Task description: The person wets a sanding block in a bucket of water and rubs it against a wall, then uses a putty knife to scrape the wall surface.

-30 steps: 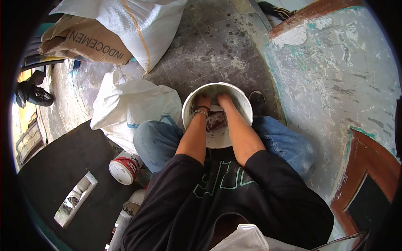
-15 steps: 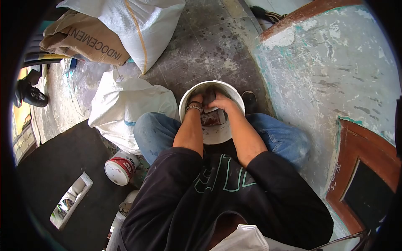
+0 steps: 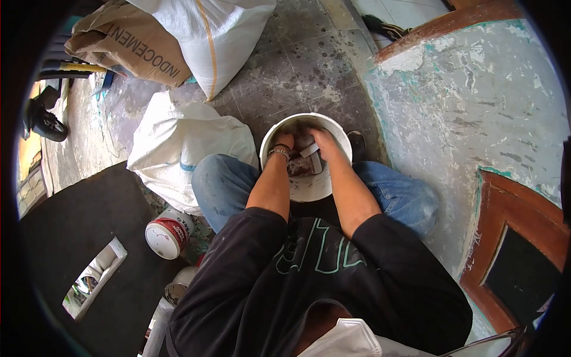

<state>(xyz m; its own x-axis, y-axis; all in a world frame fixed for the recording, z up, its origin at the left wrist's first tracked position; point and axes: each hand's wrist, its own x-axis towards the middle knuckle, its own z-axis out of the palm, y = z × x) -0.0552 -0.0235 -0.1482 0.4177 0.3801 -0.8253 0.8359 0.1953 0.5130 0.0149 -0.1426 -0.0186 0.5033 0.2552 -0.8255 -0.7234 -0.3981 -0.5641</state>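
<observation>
Right hand (image 3: 324,141) shifted rightward, two hands (image 3: 284,141) inside one bucket (image 3: 312,190), three sacks (image 3: 193,140)

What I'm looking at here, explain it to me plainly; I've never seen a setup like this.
There is no machine here: these are a person's bare hands, seen from one camera worn on the head, looking forward and down. The left hand, with a bracelet at its wrist, and the right hand both reach into a round white plastic bucket between bent legs in blue denim. Inside it are a reddish-brown block-like mass and a flat pale strip by the right hand; what exactly is gripped, I cannot tell. On the stained grey floor sit a crumpled white woven sack and, farther off, a brown paper sack printed INDOCEMENT.
</observation>
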